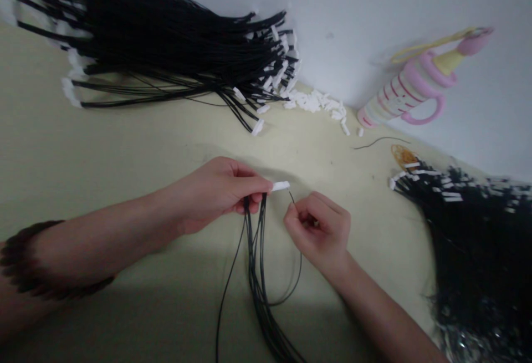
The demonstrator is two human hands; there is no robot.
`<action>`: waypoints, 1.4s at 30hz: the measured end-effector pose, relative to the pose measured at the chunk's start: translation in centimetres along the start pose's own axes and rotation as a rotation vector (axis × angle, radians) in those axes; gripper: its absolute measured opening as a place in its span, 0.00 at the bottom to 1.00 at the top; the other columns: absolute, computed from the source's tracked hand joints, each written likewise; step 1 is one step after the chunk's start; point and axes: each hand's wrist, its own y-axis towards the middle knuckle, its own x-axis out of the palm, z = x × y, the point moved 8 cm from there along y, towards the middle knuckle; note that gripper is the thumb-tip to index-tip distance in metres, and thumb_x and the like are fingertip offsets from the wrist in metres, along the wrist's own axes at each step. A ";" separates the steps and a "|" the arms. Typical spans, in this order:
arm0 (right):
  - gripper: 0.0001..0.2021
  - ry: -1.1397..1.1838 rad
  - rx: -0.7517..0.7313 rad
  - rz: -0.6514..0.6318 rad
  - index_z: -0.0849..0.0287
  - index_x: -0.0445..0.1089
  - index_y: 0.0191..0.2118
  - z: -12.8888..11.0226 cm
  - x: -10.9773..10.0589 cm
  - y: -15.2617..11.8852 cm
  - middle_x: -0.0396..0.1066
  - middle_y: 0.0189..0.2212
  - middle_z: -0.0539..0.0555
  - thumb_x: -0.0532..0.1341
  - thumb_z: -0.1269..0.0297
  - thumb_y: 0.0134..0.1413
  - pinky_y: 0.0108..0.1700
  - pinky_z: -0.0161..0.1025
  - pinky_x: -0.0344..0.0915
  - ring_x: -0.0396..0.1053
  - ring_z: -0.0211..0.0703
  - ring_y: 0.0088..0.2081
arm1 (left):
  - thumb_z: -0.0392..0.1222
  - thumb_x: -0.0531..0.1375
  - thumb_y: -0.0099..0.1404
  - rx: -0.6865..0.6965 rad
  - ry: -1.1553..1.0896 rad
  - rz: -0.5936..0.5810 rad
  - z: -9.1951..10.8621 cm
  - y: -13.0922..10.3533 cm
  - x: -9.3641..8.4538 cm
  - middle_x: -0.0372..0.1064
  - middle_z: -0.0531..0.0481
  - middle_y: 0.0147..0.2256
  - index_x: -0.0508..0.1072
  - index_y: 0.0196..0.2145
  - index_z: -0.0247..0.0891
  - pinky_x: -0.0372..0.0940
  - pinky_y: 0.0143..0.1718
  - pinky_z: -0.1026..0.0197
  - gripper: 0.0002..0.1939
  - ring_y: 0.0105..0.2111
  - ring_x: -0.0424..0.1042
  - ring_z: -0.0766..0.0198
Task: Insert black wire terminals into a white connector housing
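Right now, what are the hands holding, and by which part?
The left hand pinches a white piece by its left end. The right hand pinches a thin black wire near its upper tip, close to the piece's other end.

Left fingers (249, 185) pinched, right fingers (310, 208) curled, forearms (137, 230) angled inward

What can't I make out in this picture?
All in the head view:
White connector: its left end is covered by the left hand.
Thin black wire in the right hand: its tip is too small and blurred to tell whether it touches the connector.
Hanging black wires: their lower ends are cut off by the bottom edge.
Right-side wire bundle: cut off by the right edge.
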 end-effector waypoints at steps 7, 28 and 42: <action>0.12 -0.005 0.004 0.011 0.60 0.57 0.17 -0.1 -0.2 0.0 0.53 0.15 0.46 0.57 0.76 0.47 0.21 0.31 0.49 0.51 0.28 0.19 | 0.43 0.62 0.52 0.038 0.077 0.007 0.2 0.1 -0.1 0.64 0.51 0.17 0.71 0.18 0.34 0.55 0.19 0.67 0.11 0.18 0.62 0.70; 0.11 -0.363 -0.309 0.060 0.61 0.59 0.18 -2.0 0.4 -0.9 0.56 0.23 0.51 0.60 0.74 0.46 0.34 0.38 0.63 0.60 0.39 0.33 | 0.40 0.59 0.51 0.005 0.226 -0.034 0.8 -0.4 0.6 0.62 0.54 0.16 0.70 0.20 0.34 0.52 0.19 0.68 0.07 0.18 0.60 0.71; 0.05 0.017 -0.240 -0.067 0.60 0.62 0.30 -0.6 1.1 0.0 0.66 0.38 0.59 0.54 0.75 0.52 0.43 0.39 0.67 0.65 0.40 0.41 | 0.41 0.59 0.51 0.085 0.222 -0.050 0.6 0.0 0.4 0.63 0.53 0.16 0.67 0.18 0.35 0.51 0.21 0.66 0.09 0.18 0.60 0.70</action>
